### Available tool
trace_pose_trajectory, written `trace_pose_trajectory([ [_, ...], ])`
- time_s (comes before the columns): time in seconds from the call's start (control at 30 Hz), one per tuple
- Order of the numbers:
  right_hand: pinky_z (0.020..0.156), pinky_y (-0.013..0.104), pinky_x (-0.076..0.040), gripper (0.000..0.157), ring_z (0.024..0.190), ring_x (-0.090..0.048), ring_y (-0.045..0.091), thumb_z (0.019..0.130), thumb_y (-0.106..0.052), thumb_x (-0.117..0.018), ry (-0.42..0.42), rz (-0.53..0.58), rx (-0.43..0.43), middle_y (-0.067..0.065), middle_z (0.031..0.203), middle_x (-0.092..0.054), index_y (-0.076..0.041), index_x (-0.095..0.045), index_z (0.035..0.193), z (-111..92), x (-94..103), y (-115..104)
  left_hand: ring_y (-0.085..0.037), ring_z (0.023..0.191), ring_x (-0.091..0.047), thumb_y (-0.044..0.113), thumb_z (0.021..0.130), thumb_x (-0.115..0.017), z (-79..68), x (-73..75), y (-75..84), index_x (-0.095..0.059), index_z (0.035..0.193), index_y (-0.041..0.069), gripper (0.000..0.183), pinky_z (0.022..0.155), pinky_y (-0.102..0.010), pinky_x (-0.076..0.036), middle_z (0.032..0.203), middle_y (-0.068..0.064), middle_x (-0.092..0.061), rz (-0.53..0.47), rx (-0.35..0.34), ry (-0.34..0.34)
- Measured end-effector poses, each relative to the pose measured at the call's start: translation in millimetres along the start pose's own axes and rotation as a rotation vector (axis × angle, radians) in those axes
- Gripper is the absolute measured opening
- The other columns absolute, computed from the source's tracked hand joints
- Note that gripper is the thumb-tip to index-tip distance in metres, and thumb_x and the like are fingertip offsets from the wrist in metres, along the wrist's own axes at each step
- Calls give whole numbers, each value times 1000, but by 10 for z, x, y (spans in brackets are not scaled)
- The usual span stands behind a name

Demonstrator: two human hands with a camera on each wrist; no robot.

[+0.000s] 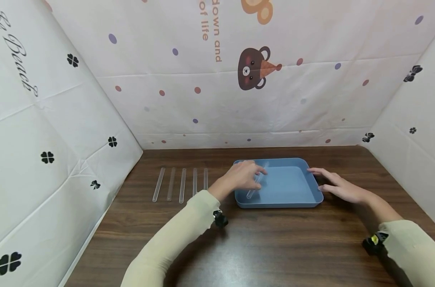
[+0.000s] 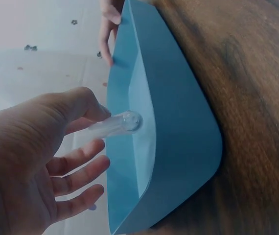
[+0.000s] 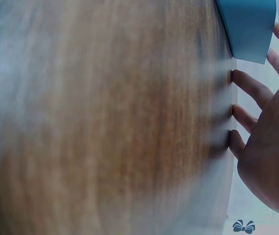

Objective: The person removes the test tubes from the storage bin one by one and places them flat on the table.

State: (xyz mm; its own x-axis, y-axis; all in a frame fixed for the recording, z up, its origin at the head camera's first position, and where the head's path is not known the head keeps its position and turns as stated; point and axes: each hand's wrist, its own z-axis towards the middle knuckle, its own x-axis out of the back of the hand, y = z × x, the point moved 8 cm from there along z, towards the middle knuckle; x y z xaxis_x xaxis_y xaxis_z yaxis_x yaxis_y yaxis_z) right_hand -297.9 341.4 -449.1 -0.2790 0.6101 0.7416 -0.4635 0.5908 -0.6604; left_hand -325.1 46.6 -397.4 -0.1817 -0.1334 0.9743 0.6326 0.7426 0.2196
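My left hand pinches a clear test tube between thumb and index finger over the left part of a blue tray. In the left wrist view the tube's rounded end points toward the tray's near wall, while the other fingers are spread and loosely bent. At the tray's right side is my right hand, its thumb and index fingertip at the rim. Its remaining fingertips rest on the table in the right wrist view.
Several more clear tubes lie side by side in a row on the wooden table, left of the tray. Printed white cloth walls off the back and both sides.
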Motion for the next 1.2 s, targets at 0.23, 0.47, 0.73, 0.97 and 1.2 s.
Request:
trace_pose_trajectory([
  [0.23,101,16,-47,59,133,-40,-28,109,-4,-62,7,-6,5,33,162,-56,-2,-45,166,-7,-2,12,-17,129,-70,31,102,-82,-82,86,-88,-74,150,29,49,86,-31,-57,140,3,-80,-32,34,25],
  [0.47,101,15,-46,59,133,-39,-28,109,-4,-62,12,-9,14,33,162,-57,-2,-45,166,-9,-5,7,-18,125,-72,30,100,-83,-153,154,-216,-76,148,28,49,79,-29,-53,139,1,-79,-62,72,50],
  [0.73,102,14,-45,59,134,-40,-28,109,-4,-63,17,-14,23,33,162,-57,-2,-46,165,-8,-6,-8,-23,126,-73,28,99,-84,-239,234,-374,-76,148,24,50,79,-30,-51,138,-4,-80,-105,95,73],
  [0.97,102,14,-45,60,134,-39,-28,109,-5,-63,15,-20,3,31,163,-57,-4,-45,166,-3,1,4,-20,94,-66,23,98,-83,-326,334,-518,-79,144,21,46,65,-26,-38,134,-9,-82,-153,101,115],
  [1.2,102,17,-46,61,133,-39,-27,110,-7,-63,6,-35,-27,29,163,-57,-6,-44,168,-2,4,27,-17,87,-62,21,98,-83,-425,366,-682,-78,144,19,47,61,-26,-34,135,-11,-82,-170,127,131],
])
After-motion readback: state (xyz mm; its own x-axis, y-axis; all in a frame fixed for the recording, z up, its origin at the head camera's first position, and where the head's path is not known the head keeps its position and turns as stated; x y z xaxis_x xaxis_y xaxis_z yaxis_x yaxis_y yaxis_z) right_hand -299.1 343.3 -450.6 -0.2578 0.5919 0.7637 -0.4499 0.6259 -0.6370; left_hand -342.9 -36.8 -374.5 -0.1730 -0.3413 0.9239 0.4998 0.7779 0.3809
